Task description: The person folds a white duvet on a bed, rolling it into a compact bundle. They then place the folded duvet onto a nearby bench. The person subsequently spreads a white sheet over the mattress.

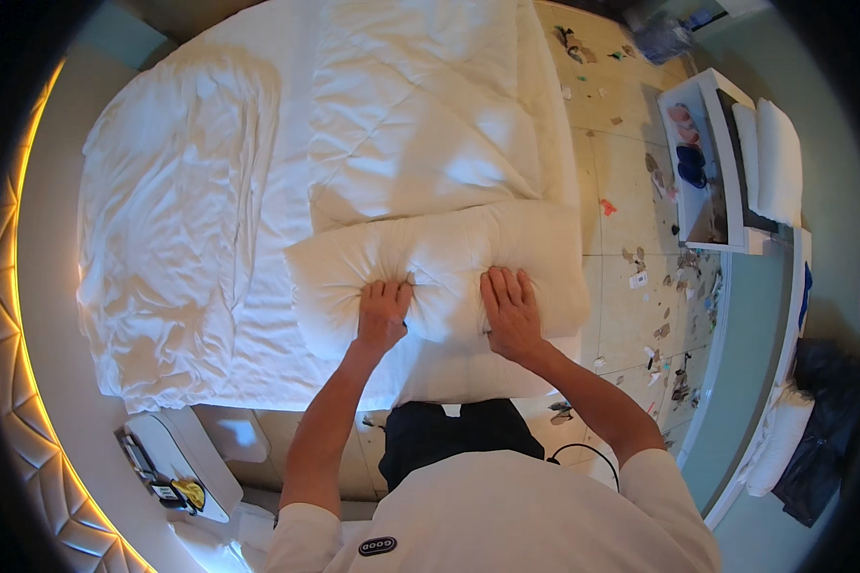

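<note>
A plump white pillow [444,251] lies across the near side of the bed, its surface creased. My left hand [385,311] grips its left half, and folds in the cloth radiate from the fingers. On the right half, my right hand [510,308] grasps the pillow with bent fingers. Both thumbs are largely hidden. Beyond the pillow, a white quilted duvet [430,122] stretches up the bed and touches its far edge. A rumpled white cover [179,215] is heaped along the left of the white sheet [287,165].
Litter [663,329] is strewn over the tiled floor [616,236] at right. Slippers [691,166] sit in a white cabinet [749,240], with white pillows [777,161] on top. A bedside unit [186,458] stands lower left, near a lit padded headboard [39,437]. A dark bag [824,430] lies far right.
</note>
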`<state>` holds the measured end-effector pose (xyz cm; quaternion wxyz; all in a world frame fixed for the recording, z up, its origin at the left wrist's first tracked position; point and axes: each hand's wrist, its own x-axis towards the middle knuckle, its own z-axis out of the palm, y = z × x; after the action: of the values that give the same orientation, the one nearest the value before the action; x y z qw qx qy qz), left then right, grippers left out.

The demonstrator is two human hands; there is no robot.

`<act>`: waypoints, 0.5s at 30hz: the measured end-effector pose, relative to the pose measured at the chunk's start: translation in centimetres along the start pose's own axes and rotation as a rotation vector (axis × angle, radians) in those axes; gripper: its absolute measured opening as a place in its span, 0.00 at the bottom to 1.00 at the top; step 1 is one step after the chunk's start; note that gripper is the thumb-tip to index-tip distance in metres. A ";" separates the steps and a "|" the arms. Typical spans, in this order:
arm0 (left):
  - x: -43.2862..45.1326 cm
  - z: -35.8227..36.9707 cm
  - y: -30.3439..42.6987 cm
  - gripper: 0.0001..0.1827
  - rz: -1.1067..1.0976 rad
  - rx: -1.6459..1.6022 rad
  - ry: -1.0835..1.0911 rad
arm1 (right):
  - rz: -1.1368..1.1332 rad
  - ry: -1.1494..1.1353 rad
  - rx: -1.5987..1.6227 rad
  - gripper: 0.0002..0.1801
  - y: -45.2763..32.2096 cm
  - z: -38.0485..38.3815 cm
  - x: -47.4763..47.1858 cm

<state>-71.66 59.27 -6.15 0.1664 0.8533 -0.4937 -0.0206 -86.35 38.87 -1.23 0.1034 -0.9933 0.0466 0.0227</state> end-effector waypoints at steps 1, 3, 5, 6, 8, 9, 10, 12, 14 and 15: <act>0.2 0.0 0.1 0.17 -0.016 -0.009 -0.018 | -0.001 -0.011 0.007 0.40 0.1 0.3 0.6; 0.2 0.0 0.2 0.16 -0.033 0.003 -0.055 | -0.006 -0.042 0.046 0.35 0.1 0.4 1.3; -0.3 -0.4 0.3 0.15 -0.062 0.013 -0.090 | -0.021 -0.082 0.109 0.28 -0.1 0.3 1.8; -0.5 -0.6 0.7 0.15 -0.065 0.005 -0.112 | -0.022 -0.036 0.131 0.26 0.0 0.5 1.5; -1.0 -0.9 1.7 0.15 -0.090 -0.003 -0.129 | -0.033 0.053 0.177 0.22 0.0 1.4 0.7; -1.4 -0.9 2.3 0.15 -0.113 -0.004 -0.126 | -0.042 0.016 0.188 0.21 -0.1 1.4 0.3; -2.0 -1.1 2.9 0.15 -0.137 -0.006 -0.121 | -0.053 -0.021 0.199 0.21 -0.2 1.5 -0.2; -3.2 -1.6 4.1 0.15 -0.154 0.015 -0.107 | -0.082 -0.023 0.210 0.20 -0.4 1.7 -1.5; -4.4 -2.2 5.4 0.15 -0.164 0.035 -0.098 | -0.114 0.048 0.208 0.20 -0.5 2.2 -3.0; -5.1 -2.5 5.9 0.15 -0.171 0.047 -0.096 | -0.129 0.033 0.210 0.19 -0.7 1.7 -3.7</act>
<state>-78.73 61.59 -2.61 0.1201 0.8939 -0.4270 -0.0641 -89.99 40.24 -2.58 0.2075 -0.9781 -0.0136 -0.0053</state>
